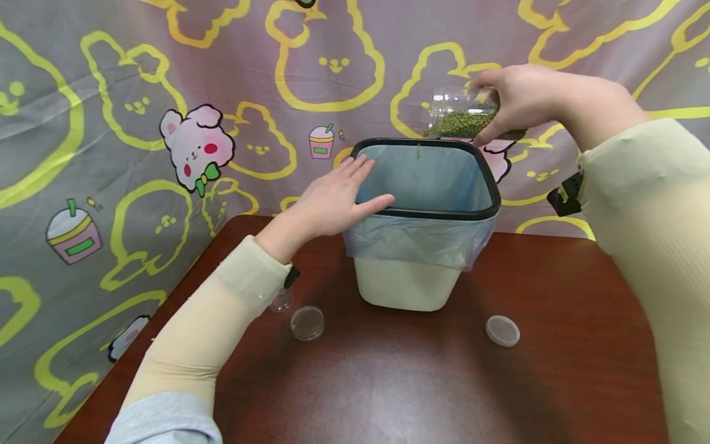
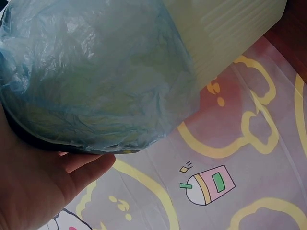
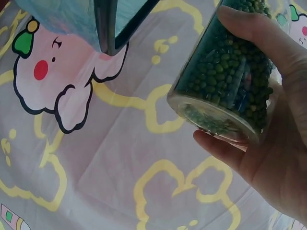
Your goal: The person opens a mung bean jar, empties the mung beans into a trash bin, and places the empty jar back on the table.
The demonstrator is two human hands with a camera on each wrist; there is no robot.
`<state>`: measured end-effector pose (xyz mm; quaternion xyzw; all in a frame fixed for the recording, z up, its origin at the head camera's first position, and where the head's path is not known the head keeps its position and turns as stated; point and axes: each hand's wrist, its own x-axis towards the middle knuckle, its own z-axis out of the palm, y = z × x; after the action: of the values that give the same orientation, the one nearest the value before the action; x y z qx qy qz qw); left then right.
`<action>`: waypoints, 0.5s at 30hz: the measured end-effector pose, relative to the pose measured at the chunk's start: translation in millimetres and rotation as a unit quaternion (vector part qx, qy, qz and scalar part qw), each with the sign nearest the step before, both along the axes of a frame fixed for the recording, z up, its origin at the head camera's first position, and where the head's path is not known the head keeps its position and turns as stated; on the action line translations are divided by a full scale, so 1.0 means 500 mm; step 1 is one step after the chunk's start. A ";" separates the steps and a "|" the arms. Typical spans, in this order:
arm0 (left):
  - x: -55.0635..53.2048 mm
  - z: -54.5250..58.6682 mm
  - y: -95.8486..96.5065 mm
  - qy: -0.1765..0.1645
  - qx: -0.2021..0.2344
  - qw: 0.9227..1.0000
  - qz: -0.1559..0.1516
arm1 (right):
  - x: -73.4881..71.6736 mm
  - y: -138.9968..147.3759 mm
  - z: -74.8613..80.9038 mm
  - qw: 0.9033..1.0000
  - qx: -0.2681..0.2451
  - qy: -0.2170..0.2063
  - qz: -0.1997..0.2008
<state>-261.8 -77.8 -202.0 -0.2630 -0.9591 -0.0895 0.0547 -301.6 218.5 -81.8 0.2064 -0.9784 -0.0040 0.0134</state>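
My right hand [image 1: 521,98] grips a clear jar [image 3: 211,81] of green beans, likely mung beans, tipped nearly on its side. Its mouth is over the back rim of a pale waste bin [image 1: 405,283], and a thin trickle of beans [image 1: 418,151] falls inside. A translucent blue bag [image 1: 418,237] lines the bin, folded out under the black rim [image 1: 444,214]. Against the rim's left corner rests my left hand [image 1: 335,197], fingers extended, thumb along the front edge. The left wrist view has the left hand [image 2: 43,177] beside the bag.
On the brown table [image 1: 388,388], a round lid [image 1: 502,331] lies right of the bin. A shallow clear round dish or lid [image 1: 307,323] sits at the left, beside another small clear piece [image 1: 281,300] partly behind the left sleeve. A patterned cloth [image 1: 333,74] hangs behind and at left.
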 end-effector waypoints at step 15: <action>0.000 0.000 -0.002 0.000 0.000 1.000 0.001 | -0.001 0.002 0.009 1.000 -0.015 0.019 -0.010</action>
<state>-261.8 -79.0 -201.9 -0.2625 -0.9592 -0.0894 0.0551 -302.1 219.7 -77.5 0.1962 -0.9799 0.0064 0.0355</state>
